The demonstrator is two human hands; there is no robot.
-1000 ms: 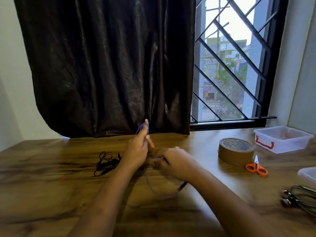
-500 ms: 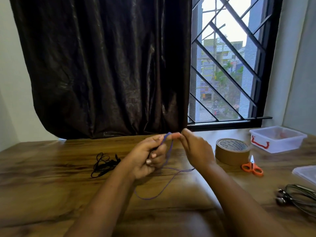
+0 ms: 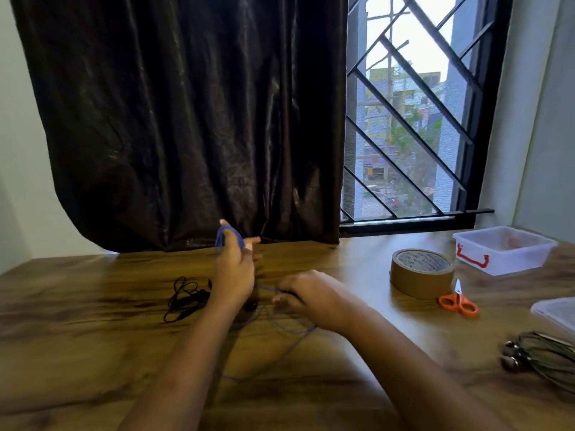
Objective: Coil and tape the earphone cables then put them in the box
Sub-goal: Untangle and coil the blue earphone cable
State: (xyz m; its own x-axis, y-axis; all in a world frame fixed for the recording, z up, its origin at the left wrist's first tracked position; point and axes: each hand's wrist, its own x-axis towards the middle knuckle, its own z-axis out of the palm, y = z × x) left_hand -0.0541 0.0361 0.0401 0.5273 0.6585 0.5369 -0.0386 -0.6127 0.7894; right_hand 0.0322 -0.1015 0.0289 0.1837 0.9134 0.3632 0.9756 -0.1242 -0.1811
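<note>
Partly wound, the purple earphone cable (image 3: 228,238) loops round the raised fingers of the left hand (image 3: 234,275), above the middle of the table (image 3: 93,337). Its loose length trails toward the near edge. The right hand (image 3: 308,295) pinches the strand low beside it. Black earphones (image 3: 184,297) lie left of the hands. The tape roll (image 3: 420,272), scissors (image 3: 459,302) and clear box (image 3: 504,251) sit toward the far right corner.
</note>
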